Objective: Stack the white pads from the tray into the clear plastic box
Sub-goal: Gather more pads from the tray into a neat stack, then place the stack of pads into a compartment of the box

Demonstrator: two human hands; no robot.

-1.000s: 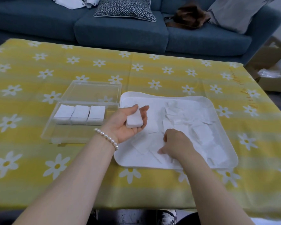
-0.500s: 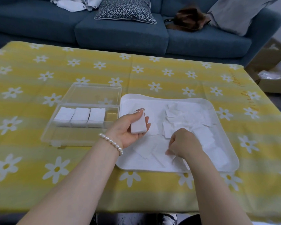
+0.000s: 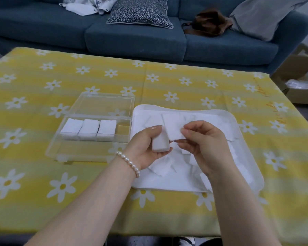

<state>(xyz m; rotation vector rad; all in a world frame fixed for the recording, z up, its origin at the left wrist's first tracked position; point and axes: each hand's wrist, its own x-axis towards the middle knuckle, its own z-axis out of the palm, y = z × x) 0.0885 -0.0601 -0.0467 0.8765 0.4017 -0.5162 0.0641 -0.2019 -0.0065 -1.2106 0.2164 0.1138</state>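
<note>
Now left hand (image 3: 146,148) clamps a small pad stack (image 3: 160,142) over the tray (image 3: 252,176), right hand (image 3: 201,144) pinches one pad (image 3: 173,129) at its 1 o'clock; square edges before seating, clear box (image 3: 89,134) at 9 o'clock.

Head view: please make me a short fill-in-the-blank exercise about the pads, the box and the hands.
1. The box holds ____ stacks of pads in a row.
2. The left hand grips a ____ of pads.
3. The right hand pinches one pad above the ____.
4. A pearl bracelet is on the ____ wrist.

Missing words: three; stack; tray; left
</note>
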